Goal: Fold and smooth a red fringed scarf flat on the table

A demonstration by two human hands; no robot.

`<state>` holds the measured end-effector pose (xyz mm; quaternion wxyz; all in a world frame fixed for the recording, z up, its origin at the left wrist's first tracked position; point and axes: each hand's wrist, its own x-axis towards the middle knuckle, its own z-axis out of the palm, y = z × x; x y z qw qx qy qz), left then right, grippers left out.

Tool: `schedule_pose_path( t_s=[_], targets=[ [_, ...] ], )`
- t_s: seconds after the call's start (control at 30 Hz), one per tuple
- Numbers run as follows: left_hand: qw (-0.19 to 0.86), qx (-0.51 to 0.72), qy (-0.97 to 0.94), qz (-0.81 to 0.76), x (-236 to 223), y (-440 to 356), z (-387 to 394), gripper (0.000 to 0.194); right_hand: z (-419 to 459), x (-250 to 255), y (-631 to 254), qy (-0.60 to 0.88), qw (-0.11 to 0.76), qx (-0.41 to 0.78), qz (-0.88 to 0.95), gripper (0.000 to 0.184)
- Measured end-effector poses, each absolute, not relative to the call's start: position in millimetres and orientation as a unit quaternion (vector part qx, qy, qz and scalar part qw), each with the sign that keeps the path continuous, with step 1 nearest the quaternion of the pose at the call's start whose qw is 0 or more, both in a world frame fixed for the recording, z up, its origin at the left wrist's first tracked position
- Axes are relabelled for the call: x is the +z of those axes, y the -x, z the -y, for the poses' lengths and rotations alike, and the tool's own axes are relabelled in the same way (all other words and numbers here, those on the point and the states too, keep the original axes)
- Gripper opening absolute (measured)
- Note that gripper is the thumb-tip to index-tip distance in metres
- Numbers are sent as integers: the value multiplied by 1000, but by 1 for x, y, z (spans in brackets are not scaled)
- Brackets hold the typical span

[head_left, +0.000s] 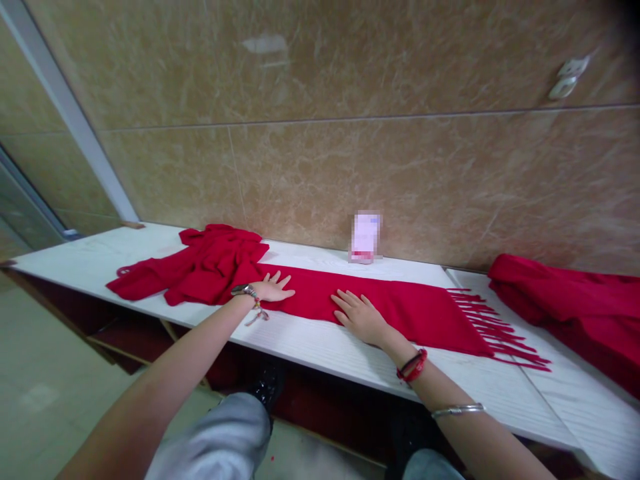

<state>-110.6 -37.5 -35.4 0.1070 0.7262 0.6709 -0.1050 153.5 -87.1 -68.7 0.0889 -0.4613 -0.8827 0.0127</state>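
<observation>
A long red fringed scarf lies flat across the white tabletop, its fringe spread out toward the right. At its left end the red cloth turns into a crumpled heap. My left hand rests on the scarf beside that heap, fingers spread. Near the middle of the flat stretch, my right hand lies palm down with its fingers apart. Neither hand grips the cloth.
Another bundle of red cloth lies at the right end of the table. A phone-like, blurred-out object leans on the tiled wall behind. Open shelves run under the white tabletop.
</observation>
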Motion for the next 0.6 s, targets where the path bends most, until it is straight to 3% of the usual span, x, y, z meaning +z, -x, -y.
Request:
schedule_pose_path(
  t_s=[0.1,0.3,0.43,0.6],
  targets=[
    [109,-95,-735,-662,-33,114,39,72,86,-71,-153,459,94,10,884,47],
    [6,39,-840,-541,-34,71,39,46,84,-73,-152,454,97,-1,886,47],
    [61,-17,-803,-592,-47,55,33,51,87,-70,-152,457,100,-6,884,46],
    [53,-26,-733,-678,-53,84,23,59,89,-68,-152,460,103,-1,882,46]
  ],
)
